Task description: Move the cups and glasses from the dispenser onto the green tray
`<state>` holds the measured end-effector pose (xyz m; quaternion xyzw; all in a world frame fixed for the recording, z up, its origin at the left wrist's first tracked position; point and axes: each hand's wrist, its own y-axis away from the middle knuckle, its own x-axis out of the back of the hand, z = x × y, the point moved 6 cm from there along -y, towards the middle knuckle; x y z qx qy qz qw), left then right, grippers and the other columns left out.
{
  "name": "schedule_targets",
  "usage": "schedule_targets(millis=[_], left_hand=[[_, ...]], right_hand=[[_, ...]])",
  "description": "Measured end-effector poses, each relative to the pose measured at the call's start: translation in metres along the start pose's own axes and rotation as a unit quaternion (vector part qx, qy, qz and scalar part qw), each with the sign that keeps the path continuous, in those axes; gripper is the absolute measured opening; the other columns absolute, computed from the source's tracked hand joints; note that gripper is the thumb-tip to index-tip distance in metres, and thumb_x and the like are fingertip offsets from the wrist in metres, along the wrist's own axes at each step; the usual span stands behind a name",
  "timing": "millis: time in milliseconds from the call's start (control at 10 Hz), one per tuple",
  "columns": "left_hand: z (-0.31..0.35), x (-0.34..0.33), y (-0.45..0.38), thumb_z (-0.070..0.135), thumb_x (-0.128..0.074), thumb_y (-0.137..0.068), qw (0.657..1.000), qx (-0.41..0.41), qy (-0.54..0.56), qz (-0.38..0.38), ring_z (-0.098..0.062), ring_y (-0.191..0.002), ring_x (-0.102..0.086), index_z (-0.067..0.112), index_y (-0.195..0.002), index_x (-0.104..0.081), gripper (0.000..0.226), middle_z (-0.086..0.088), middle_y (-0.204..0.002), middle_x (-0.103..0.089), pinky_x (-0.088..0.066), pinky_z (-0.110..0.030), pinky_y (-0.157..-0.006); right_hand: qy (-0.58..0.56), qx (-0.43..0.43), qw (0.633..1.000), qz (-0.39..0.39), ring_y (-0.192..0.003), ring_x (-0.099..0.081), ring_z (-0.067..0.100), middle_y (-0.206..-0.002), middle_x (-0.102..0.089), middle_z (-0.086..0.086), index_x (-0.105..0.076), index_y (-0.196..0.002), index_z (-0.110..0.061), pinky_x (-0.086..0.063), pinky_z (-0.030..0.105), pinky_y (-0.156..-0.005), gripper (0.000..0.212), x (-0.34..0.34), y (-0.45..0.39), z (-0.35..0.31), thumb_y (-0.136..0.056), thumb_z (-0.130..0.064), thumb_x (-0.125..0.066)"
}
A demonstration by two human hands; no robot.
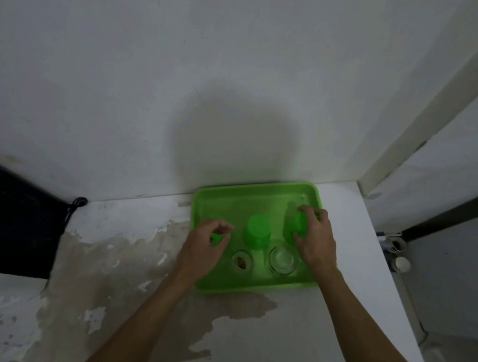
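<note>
The green tray (248, 195) lies on a white counter against the wall. A green plastic cup (257, 230) stands upside down in its middle. My right hand (315, 239) grips a second green cup (295, 226) at the tray's right side. In front of these stand two clear glasses: a small one (241, 261) and a wider one (282, 259). My left hand (206, 243) is curled over the tray's left part, fingers around something small that I cannot make out. No dispenser is in view.
The counter (339, 280) has a worn, peeling brown patch (133, 273) to the left of the tray. A dark cloth or panel (7, 215) sits at far left. The counter's right edge drops off near white rolls (398, 253) lower down.
</note>
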<state>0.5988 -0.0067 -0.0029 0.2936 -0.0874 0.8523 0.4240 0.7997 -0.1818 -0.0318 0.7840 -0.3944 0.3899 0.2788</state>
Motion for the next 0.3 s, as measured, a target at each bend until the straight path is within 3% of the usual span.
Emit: schedule_targets(millis=[200,300], left_hand=[[0.000,0.002,0.003,0.013,-0.065,-0.092,1.000,0.009,0.003,-0.009,0.002,-0.095,-0.062,0.022,-0.101,-0.069,0.013,0.010,-0.101,-0.069,-0.045,-0.011,-0.077],[0.005,0.007,0.003,0.012,-0.068,-0.089,1.000,0.010,0.016,-0.011,0.002,-0.089,-0.063,0.028,-0.096,-0.068,0.017,0.012,-0.096,-0.069,-0.047,-0.009,-0.075]], right_hand=[[0.016,0.010,1.000,-0.025,-0.120,-0.052,0.039,-0.139,-0.044,0.019,-0.047,-0.139,-0.019,-0.053,0.052,-0.093,0.079,0.002,0.000,-0.003,-0.070,-0.019,-0.084],[0.034,0.015,0.999,0.021,-0.117,-0.054,0.041,-0.132,-0.050,0.022,-0.051,-0.135,-0.013,-0.048,0.051,-0.097,0.074,0.011,0.000,-0.008,-0.070,-0.028,-0.083]])
